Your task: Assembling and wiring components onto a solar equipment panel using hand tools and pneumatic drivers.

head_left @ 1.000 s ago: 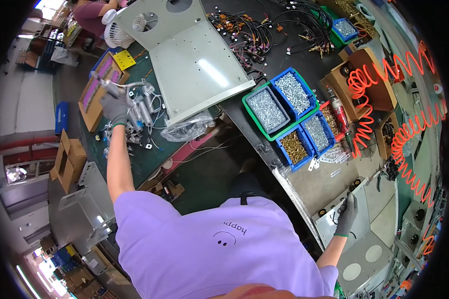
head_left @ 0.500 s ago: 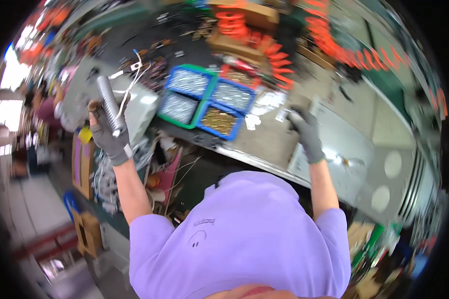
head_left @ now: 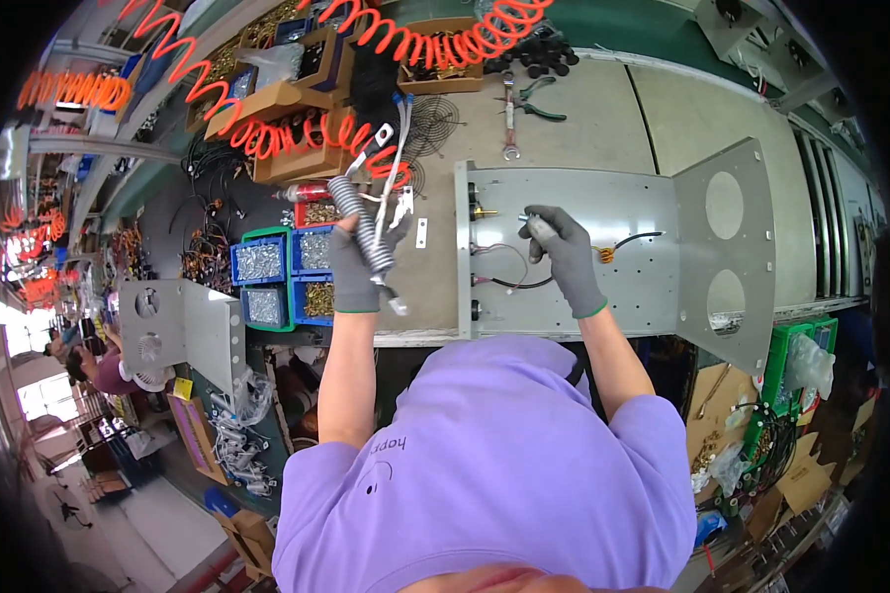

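Observation:
My left hand point(head_left: 358, 265), in a grey glove, grips a long ribbed grey resistor-like part point(head_left: 364, 233) with white wires and connectors trailing up from it. It hovers over the bench just left of a grey sheet-metal panel point(head_left: 653, 208). My right hand point(head_left: 562, 255), also gloved, rests on that panel and pinches a small silver part point(head_left: 536, 225) near black wires point(head_left: 509, 284). A brass fitting point(head_left: 483, 211) sits on the panel's left edge.
Blue bins of screws point(head_left: 285, 277) stand left of my left hand. Cardboard boxes point(head_left: 287, 148), orange coiled hoses point(head_left: 267, 133), a wire fan guard point(head_left: 431, 121) and pliers point(head_left: 539, 109) lie at the back. Another metal panel point(head_left: 183, 326) stands far left, a person beyond it.
My view swung right from the left bench to the panel in front. My left hand carried the ribbed part along. My right hand rose onto the panel.

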Motion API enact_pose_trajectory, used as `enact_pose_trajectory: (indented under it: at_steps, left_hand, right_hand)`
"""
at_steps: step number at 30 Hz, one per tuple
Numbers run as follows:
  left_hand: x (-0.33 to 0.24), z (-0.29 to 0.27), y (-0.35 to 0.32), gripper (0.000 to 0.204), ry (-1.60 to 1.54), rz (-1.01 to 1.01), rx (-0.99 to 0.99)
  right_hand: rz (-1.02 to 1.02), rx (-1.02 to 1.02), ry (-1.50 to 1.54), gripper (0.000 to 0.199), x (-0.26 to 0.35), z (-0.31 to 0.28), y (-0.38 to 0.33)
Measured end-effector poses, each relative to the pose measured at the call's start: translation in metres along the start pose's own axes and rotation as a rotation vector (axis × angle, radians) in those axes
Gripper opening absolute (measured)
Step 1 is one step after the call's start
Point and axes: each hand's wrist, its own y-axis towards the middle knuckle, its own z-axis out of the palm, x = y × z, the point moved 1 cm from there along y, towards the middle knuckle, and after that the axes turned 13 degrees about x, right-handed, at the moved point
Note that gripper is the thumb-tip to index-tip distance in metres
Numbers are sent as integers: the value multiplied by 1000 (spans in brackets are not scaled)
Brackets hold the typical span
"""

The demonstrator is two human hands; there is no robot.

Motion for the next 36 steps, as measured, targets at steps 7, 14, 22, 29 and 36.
enact_pose_trajectory:
  at_steps: [7, 14, 22, 29, 36]
  left_hand:
    - [47, 17, 15, 35, 594, -121, -26]
    - [71, 50, 18, 34, 821, -424, -113]
    - [91, 22, 17, 31, 680, -333, -204]
    - [102, 13, 18, 26, 1227, -306, -149]
    - [110, -4, 14, 53, 1377, -459, -180]
  right_hand:
    - [-128, 33, -111, 29, 29, -20, 41]
    - [-330, -70, -474, 29, -4, -12, 85]
    - [147, -38, -50, 31, -81, -6, 54]
    - [3, -67, -209, 28, -80, -30, 75]
    - [147, -34, -216, 25, -89, -34, 92]
